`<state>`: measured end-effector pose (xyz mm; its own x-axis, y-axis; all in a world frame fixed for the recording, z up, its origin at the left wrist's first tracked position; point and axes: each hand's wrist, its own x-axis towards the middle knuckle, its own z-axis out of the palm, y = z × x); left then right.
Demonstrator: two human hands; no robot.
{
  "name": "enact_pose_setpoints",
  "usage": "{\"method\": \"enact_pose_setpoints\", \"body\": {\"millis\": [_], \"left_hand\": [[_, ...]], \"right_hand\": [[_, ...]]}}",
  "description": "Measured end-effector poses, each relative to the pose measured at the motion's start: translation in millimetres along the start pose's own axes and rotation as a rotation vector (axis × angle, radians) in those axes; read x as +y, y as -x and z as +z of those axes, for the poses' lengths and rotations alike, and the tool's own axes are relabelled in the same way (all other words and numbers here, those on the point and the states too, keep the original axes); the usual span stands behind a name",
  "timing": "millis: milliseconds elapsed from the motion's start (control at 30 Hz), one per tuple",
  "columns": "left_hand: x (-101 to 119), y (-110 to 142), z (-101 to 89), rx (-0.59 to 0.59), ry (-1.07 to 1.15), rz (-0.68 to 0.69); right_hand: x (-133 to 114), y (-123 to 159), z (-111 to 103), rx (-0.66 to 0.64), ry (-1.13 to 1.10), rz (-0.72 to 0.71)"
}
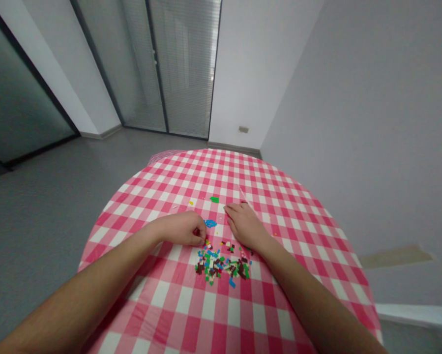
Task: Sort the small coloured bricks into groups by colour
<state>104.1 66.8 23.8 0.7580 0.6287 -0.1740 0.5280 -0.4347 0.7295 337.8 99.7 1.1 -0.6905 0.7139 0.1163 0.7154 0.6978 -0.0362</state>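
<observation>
A heap of small plastic building bricks point(215, 265) in green, blue, brown, white and red lies on the checked tablecloth. At the heap's far left edge is my left hand point(186, 228), its fingers curled into a pinch. Small yellow, red and white pieces show by its fingertips; whether one is held I cannot make out. A cluster of blue bricks point(210, 223) sits just to the right of that hand. My right hand point(245, 225) rests flat beyond the heap, fingers stretched out. Past its fingertips, a little to the left, lies a green brick group point(215, 199).
The round table wears a pink-and-white checked cloth point(176, 319). A yellow piece point(191, 202) and a few other tiny bits are scattered around the hands. A grey wall point(371, 123) runs along the right, and glass partitions point(184, 64) stand behind the table.
</observation>
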Motion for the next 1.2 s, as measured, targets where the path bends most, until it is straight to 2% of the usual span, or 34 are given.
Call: {"method": "enact_pose_setpoints", "body": {"millis": [167, 467, 767, 1200], "left_hand": [[-2, -1, 0.9, 0.005, -0.020, 0.013], [-3, 0, 1.5, 0.001, -0.055, -0.002], [-1, 0, 0.9, 0.001, -0.036, 0.003], [0, -1, 1.4, 0.000, -0.045, -0.003]], "right_hand": [[-6, -2, -2, -0.024, 0.033, 0.009], [-10, -6, 2, 0.020, 0.060, 0.022], [-4, -7, 10, 0.007, 0.035, 0.134], [0, -12, 15, -0.034, 0.018, 0.107]]}}
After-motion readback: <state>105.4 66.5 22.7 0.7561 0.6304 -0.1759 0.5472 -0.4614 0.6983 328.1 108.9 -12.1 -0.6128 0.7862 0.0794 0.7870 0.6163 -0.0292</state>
